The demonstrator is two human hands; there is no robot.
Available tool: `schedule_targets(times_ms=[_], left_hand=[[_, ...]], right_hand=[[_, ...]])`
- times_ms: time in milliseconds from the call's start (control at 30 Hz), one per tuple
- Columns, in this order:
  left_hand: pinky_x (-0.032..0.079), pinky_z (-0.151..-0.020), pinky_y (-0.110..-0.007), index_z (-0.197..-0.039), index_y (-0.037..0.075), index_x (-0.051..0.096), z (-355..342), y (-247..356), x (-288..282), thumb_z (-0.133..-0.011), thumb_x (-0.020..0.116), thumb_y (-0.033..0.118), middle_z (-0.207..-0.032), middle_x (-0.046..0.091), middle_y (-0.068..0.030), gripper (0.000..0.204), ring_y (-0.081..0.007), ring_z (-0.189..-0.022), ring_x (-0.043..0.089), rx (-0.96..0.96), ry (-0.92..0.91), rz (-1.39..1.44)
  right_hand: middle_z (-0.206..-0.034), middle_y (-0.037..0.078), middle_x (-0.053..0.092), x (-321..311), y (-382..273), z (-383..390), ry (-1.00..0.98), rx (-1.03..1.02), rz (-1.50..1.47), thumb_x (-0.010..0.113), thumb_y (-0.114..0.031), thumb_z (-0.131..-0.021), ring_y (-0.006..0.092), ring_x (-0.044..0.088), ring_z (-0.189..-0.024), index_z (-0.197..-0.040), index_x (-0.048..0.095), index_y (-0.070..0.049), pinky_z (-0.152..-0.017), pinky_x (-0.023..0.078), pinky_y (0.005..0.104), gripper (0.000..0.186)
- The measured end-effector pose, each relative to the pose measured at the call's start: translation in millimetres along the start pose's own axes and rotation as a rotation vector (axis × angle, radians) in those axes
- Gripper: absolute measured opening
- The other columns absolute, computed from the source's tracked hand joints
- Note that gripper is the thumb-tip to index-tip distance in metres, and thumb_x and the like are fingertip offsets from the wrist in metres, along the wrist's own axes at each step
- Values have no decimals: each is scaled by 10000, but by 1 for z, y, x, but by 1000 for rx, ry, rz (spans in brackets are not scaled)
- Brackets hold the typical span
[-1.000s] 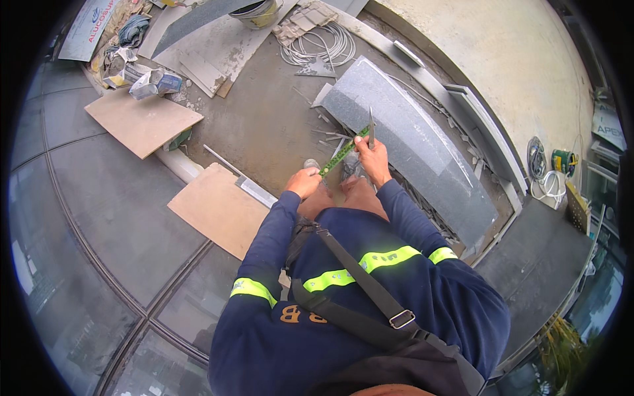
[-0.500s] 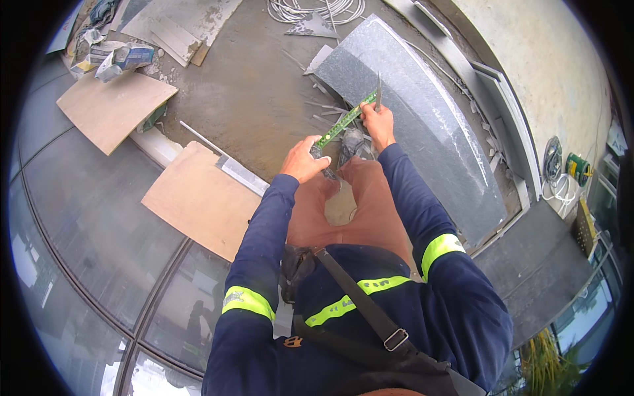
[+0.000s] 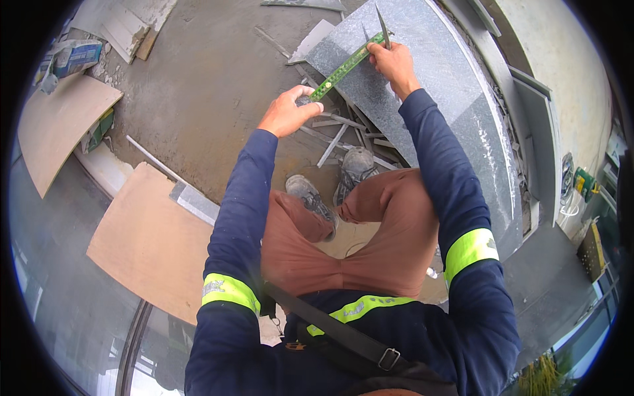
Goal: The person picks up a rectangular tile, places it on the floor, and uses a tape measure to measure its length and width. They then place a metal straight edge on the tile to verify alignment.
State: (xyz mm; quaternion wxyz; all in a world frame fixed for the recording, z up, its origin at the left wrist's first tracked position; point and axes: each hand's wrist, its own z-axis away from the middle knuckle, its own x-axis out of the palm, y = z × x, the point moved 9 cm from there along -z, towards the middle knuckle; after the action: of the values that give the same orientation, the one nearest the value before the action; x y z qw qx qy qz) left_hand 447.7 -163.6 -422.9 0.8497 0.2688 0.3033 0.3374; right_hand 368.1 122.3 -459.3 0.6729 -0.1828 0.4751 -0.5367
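- The left hand (image 3: 288,113) pinches the low end of a green strip (image 3: 346,68) between thumb and fingers.
- The right hand (image 3: 395,67) pinches the strip near its top end and also holds a thin, pointed tool (image 3: 382,26), tip up.
- The strip slants over the edge of a big gray slab (image 3: 432,79); I cannot tell if they touch.
- Thin broken sticks (image 3: 333,145) lie beside the slab, near two dusty shoes (image 3: 358,163).
- A tan board (image 3: 155,241) lies to the left.
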Motion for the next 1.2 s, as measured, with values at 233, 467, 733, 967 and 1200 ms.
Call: schedule_targets(times_ms=[233, 467, 733, 967, 1200], left_hand=[[507, -965, -373, -1483, 77, 567, -47, 10, -27, -799, 802, 527, -1200, 710, -177, 852, -257, -1106, 672, 169, -63, -82], [487, -1021, -370, -1474, 77, 577, -46, 5, -29, -781, 834, 494, -1261, 698, -191, 848, -260, -1181, 654, 173, -85, 0], [456, -1084, -407, -1458, 75, 558, -50, 2, -30, -804, 823, 455, -1369, 640, -215, 801, -309, -1271, 616, 305, 22, 85], [478, -1066, -421, -1438, 57, 563, -39, 10, -36, -730, 836, 492, -1343, 646, -255, 874, -364, -1261, 627, 215, 12, -97], [498, -1046, -406, -1390, 60, 633, -42, 15, -40, -812, 741, 349, -1302, 691, -238, 655, -367, -1226, 658, 358, 200, -214]], right_hand=[[-744, 116, 737, 14, -37, -37, 4, -215, 297, 686, -333, -845, 224, 715, -704, -854, 758, 8, -696, 563, 354, 348], [-730, 89, 722, 20, -30, -43, -33, -155, 160, 699, -292, -862, 173, 675, -635, -817, 740, 16, -626, 539, 335, 314], [-699, 77, 711, 28, -40, -51, -29, -174, 192, 699, -316, -859, 165, 672, -635, -796, 735, -1, -626, 531, 319, 323], [-711, 147, 730, 29, -42, -54, 31, -225, 247, 663, -344, -852, 258, 722, -667, -861, 753, 26, -685, 562, 374, 382], [-694, 160, 721, 27, -38, -58, 49, -215, 187, 643, -337, -852, 278, 724, -677, -849, 741, 38, -697, 564, 394, 388]])
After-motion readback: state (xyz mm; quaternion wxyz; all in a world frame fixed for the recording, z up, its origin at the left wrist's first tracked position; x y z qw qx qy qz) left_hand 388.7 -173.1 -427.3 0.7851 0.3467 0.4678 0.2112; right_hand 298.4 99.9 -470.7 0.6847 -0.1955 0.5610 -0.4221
